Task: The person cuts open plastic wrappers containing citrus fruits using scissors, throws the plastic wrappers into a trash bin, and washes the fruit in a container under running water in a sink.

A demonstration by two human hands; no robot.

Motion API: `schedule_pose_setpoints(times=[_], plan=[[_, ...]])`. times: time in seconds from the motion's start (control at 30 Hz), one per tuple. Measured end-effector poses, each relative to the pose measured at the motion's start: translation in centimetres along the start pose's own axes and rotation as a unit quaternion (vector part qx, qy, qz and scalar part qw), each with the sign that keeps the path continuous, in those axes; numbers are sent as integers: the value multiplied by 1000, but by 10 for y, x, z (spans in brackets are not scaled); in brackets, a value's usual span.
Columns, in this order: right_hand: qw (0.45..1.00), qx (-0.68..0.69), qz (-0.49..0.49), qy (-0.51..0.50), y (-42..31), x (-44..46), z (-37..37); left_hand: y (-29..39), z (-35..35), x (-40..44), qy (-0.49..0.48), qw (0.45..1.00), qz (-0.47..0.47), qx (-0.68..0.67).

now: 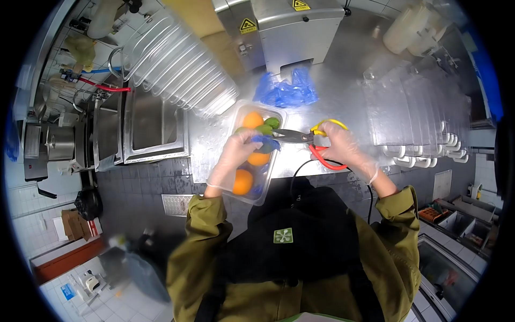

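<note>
A clear plastic container [274, 169] on the metal table holds several oranges [243, 182] and green fruits [272, 122] whose kind I cannot make out. My left hand [232, 153], in a clear glove, reaches over its left side. Its fingers are closed on a crumpled blue plastic piece [265, 144]. My right hand [346, 147], also gloved, is wrapped round the scissors [332, 165], which have one red and one yellow handle. Their blades [292, 136] are slightly apart and point left over the container, close to the blue piece.
More crumpled blue plastic [287, 88] lies behind the container, before a metal machine [295, 32]. Stacked clear containers [182, 70] lean at back left beside a sink [155, 121]. Clear trays or lids [413, 107] stand at right. A black cable [294, 180] hangs by the table's front edge.
</note>
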State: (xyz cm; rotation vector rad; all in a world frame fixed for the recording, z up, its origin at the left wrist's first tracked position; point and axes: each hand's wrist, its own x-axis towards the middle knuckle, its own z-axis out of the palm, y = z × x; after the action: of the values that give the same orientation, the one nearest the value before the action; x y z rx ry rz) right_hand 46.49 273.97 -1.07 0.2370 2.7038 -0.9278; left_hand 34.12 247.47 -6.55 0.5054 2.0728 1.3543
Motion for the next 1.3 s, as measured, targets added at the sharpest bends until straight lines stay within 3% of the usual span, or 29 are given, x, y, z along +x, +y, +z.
schedule_pose_setpoints(times=[0.13,0.17,0.27,0.4,0.5,0.6,0.7,0.8,1.0,1.1,1.2,1.3], plan=[[973,223,55,-16,11,-8,38,6,5,2,1,1000,-11,-16],[959,264,81,-70,10,-13,34,2,5,2,2,1000,-6,0],[962,257,36,-88,11,-17,36,-7,3,4,2,999,24,48],[991,120,-38,-46,9,-22,26,-1,1,5,-8,998,28,49],[996,-74,-43,-28,-6,-26,-3,-6,-2,8,-20,993,88,81],[955,-286,-71,-26,-6,-24,-15,4,1,5,1,993,22,113],[928,-360,-95,-37,-7,-17,-19,21,3,4,-9,974,115,193],[910,-384,-153,-14,-8,-8,-14,28,6,8,7,919,239,314],[902,-393,-159,-74,-27,6,-5,35,19,9,14,894,285,344],[914,-369,-160,-58,-36,13,4,40,27,10,2,850,317,421],[957,-245,-155,-2,-27,23,28,40,28,10,-25,860,262,437],[960,-223,-169,30,-27,26,34,38,29,10,-37,842,268,467]])
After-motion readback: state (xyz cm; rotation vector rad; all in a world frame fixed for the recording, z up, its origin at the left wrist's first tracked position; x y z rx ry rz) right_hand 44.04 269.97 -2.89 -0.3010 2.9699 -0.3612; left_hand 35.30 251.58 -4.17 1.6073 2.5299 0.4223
